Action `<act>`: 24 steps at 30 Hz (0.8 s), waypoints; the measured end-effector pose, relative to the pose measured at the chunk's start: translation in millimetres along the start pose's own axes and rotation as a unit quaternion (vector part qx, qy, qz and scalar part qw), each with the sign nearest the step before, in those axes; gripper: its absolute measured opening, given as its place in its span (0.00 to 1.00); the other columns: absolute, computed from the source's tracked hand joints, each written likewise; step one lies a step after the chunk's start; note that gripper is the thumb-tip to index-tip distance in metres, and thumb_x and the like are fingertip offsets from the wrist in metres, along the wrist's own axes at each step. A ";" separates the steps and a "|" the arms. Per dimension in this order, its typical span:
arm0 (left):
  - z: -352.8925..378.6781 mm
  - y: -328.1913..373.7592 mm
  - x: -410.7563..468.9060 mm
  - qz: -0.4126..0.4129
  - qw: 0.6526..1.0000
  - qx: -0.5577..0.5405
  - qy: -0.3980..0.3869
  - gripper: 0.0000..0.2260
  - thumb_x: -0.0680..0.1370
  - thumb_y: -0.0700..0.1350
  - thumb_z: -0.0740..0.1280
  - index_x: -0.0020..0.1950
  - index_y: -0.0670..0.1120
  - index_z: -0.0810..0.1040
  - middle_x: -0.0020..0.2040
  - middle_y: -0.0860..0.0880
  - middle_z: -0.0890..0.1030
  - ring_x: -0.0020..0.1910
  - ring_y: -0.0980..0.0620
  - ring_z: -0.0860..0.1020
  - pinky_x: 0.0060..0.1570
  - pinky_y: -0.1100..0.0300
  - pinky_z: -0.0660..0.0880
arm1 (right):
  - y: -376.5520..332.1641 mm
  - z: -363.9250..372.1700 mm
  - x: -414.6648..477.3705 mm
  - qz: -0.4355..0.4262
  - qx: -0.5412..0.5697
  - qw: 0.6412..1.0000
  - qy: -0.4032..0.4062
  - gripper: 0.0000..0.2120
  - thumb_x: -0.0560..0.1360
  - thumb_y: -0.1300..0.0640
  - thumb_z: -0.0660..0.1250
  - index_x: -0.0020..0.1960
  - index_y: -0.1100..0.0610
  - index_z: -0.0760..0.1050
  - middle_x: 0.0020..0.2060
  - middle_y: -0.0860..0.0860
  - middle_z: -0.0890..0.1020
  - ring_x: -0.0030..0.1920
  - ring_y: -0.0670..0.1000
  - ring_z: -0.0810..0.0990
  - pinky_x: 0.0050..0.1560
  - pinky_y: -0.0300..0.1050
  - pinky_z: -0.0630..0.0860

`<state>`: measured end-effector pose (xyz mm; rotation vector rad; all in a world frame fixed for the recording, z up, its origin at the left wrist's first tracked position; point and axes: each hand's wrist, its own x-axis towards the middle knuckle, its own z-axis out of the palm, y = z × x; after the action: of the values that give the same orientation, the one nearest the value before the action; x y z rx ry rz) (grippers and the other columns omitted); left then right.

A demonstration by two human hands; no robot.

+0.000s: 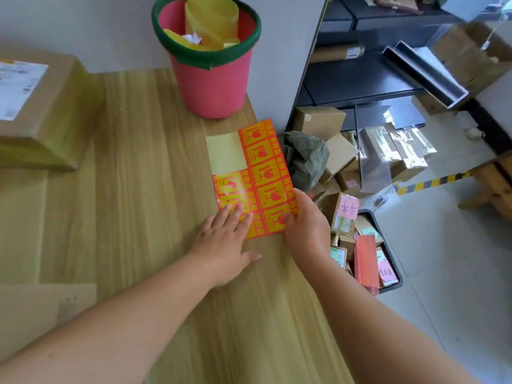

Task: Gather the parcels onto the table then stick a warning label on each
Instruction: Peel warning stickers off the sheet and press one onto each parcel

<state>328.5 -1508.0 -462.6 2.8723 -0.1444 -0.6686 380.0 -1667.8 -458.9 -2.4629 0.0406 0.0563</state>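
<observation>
Orange label sheet [263,173] lies pressed under the flat left hand [224,245], its near corner pinched by the right hand [307,228].

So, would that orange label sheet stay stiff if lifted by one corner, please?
Probably floppy: the label sheet looks paper-thin and lies flat on the table. Likely light, and its glossy glare suggests it may slide.

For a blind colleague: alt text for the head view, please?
The left hand presses a sheet of orange warning labels flat on a wooden table while the right hand pinches its near corner. A pink bin stands behind it; a cardboard parcel sits far left.
</observation>
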 end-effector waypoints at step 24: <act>-186.8 -85.7 -184.6 -0.202 0.722 -0.610 0.258 0.17 0.77 0.41 0.65 0.65 0.45 0.68 0.54 0.44 0.79 0.52 0.45 0.78 0.56 0.47 0.74 | -203.1 -84.9 -115.8 -0.114 0.328 0.938 0.023 0.20 0.77 0.66 0.63 0.65 0.49 0.74 0.49 0.46 0.84 0.48 0.42 0.82 0.49 0.38 0.80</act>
<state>251.3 -1369.0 -236.7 1.6270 0.7394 0.0879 275.9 -1561.2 -259.8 -1.7851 -0.1787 -0.1014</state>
